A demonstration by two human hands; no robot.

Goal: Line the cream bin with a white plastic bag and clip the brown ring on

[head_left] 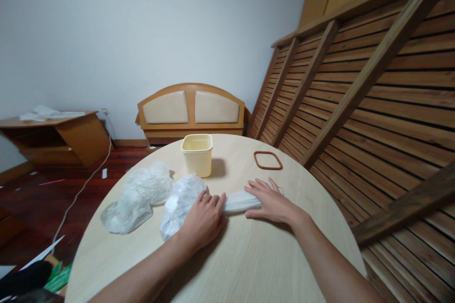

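A white plastic bag, bunched into a crumpled bulge, lies on the round table. My left hand is closed on its right side, fingers bent down over it. From under those fingers a flattened, narrow strip of white plastic runs to the right; whether it joins the bulge is hidden. Across the strip's far end rests my right hand, fingers spread and palm down. Farther left is a second crumpled, translucent plastic bag, touched by neither hand.
Behind the bags stands a pale yellow square bin. A brown squarish ring lies flat at the table's back right. Wooden slatted panels lean close on the right. A low desk and a headboard stand by the wall.
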